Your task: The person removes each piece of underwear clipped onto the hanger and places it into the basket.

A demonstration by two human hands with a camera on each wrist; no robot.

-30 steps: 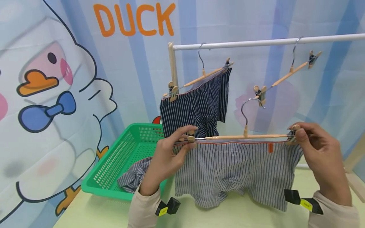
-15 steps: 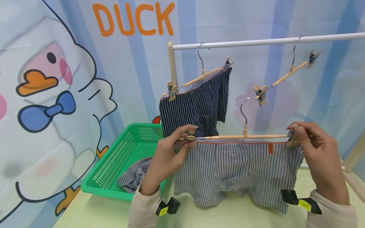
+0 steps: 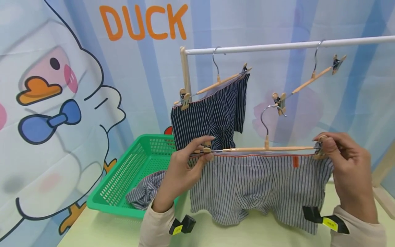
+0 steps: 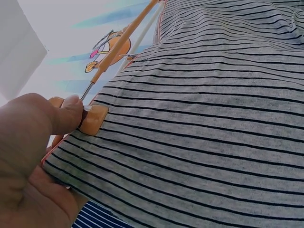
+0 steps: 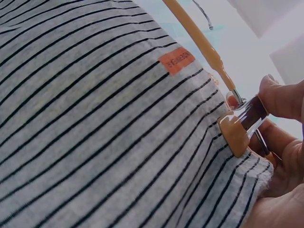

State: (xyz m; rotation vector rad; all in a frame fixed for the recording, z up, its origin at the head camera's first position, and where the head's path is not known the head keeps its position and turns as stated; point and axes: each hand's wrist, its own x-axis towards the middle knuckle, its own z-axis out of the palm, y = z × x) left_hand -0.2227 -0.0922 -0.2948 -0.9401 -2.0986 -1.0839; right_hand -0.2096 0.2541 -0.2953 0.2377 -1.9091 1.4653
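Observation:
Grey boxer shorts (image 3: 253, 185) with dark stripes and an orange waistband hang from a wooden clip hanger (image 3: 247, 149), held up in front of me. My left hand (image 3: 182, 168) pinches the left clip between thumb and fingers. In the left wrist view that clip (image 4: 95, 120) bites the waistband near its corner. On the other end, my right hand (image 3: 351, 168) pinches the right clip, thumb on its handle. The right wrist view has this clip (image 5: 234, 133) on the fabric, beyond an orange tag (image 5: 176, 61). The hanger's hook (image 3: 264, 120) points up, apart from the rail.
A white rail (image 3: 277, 45) carries a hanger with dark striped shorts (image 3: 210, 116) and a bare clip hanger (image 3: 311, 80). At left, a green basket (image 3: 98, 202) contains another striped garment (image 3: 148, 190). A pale green table (image 3: 108, 233) lies below.
My right hand and the right clip have shifted slightly outward to the right, and the waistband's right part is drawn wider. The left hand stays nearly in place.

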